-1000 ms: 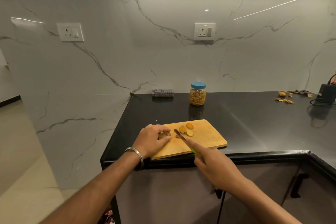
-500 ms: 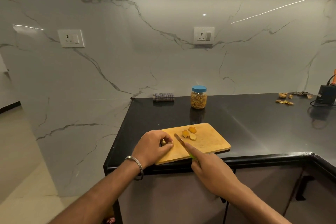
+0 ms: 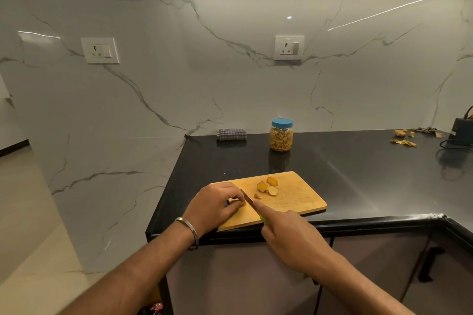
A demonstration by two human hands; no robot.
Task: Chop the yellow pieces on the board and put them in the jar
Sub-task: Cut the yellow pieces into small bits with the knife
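Note:
A wooden cutting board lies at the front edge of the black counter. On it sit three yellow pieces and a small sliver. My left hand curls over another yellow piece at the board's left end, pinching it under the fingertips. My right hand grips a green-handled knife, index finger along its spine, the blade right beside the left fingertips. A clear jar with a blue lid, holding yellow strips, stands behind the board with its lid on.
A folded checked cloth lies by the wall at the back. Yellow peel scraps and a black device with a cable are at the far right. The counter ends at the left beside a marble wall.
The knife blade has shifted slightly left toward the piece under my left fingers, and a small sliver now lies beside the blade. My left hand stays in place.

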